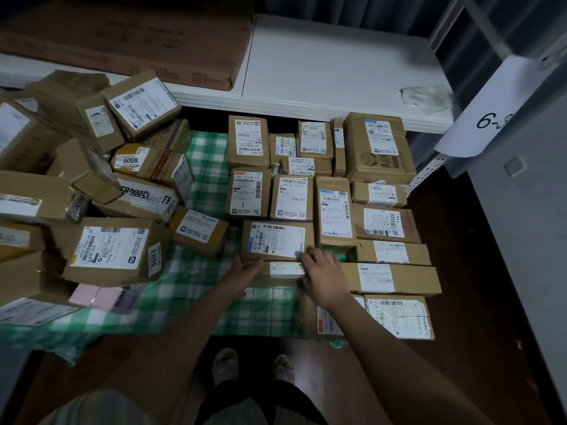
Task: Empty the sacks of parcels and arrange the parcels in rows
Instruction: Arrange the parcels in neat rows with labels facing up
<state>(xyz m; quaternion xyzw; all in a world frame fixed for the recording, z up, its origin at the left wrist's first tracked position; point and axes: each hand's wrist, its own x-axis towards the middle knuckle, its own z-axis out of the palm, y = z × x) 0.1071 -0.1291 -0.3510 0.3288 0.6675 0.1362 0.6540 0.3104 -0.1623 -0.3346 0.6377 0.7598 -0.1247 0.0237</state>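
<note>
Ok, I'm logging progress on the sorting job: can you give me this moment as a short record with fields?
setting: green checked cloth on the floor, below a white shelf
sorted: parcels lie in rows on the right
unsorted: loose heap on the left
left hand: fingers straight against the near box
right hand: fingers spread on the same box's corner
sign: paper tag reading 6-3, partly cut off
</note>
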